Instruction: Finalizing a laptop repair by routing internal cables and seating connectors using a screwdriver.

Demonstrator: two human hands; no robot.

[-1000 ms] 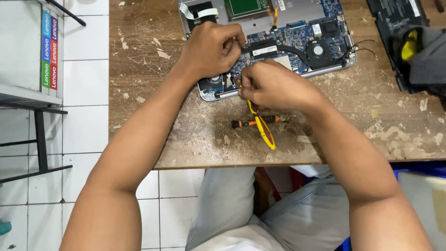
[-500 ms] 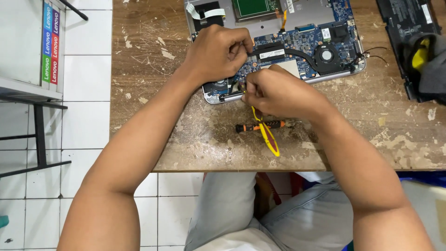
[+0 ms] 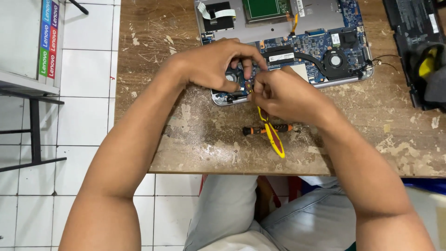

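An opened laptop (image 3: 297,28) lies on a worn wooden table (image 3: 186,139), its blue circuit board (image 3: 316,46) and round fan (image 3: 333,59) exposed. My left hand (image 3: 211,65) curls over the laptop's near-left corner, with the thumb at the edge and the fingertips pressed on the board. My right hand (image 3: 290,95) is beside it, closed around a yellow-and-red-handled tool (image 3: 274,139). The tool's tip points at the board between the two hands, and its handles hang toward me. The exact spot under my fingers is hidden.
A black-and-orange screwdriver (image 3: 253,130) lies on the table just in front of my right hand. At the right edge are a flat black battery pack (image 3: 409,23) and a black-and-yellow object (image 3: 427,65). A white shelf (image 3: 23,46) stands on the tiled floor to the left.
Both hands stay at the laptop's near-left corner. My left fingers have closed in toward the tool tip. The view has shifted slightly.
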